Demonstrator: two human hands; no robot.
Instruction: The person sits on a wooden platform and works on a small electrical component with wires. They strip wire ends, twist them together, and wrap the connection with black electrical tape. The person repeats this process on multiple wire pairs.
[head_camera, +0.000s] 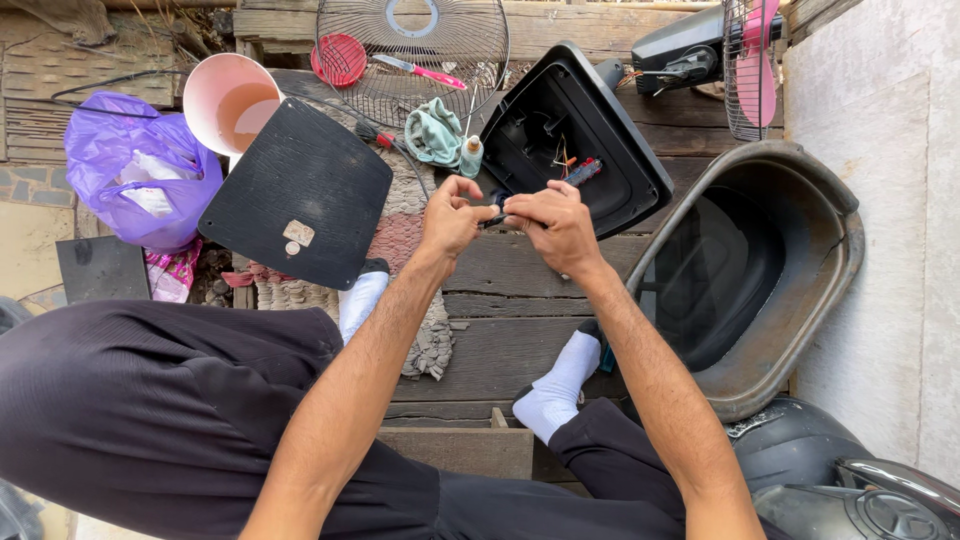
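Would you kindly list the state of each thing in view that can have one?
left hand: pinching a small dark part
right hand: pinching the same part
black housing: open, wires showing
pink bucket: tipped over
basin: tilted against the wall
fan grille: detached, lying flat
purple bag: bunched up, not closed

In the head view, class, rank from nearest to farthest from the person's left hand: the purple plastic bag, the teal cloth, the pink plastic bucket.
From the left hand:
1. Teal cloth, just above it.
2. Pink plastic bucket, upper left.
3. Purple plastic bag, far left.
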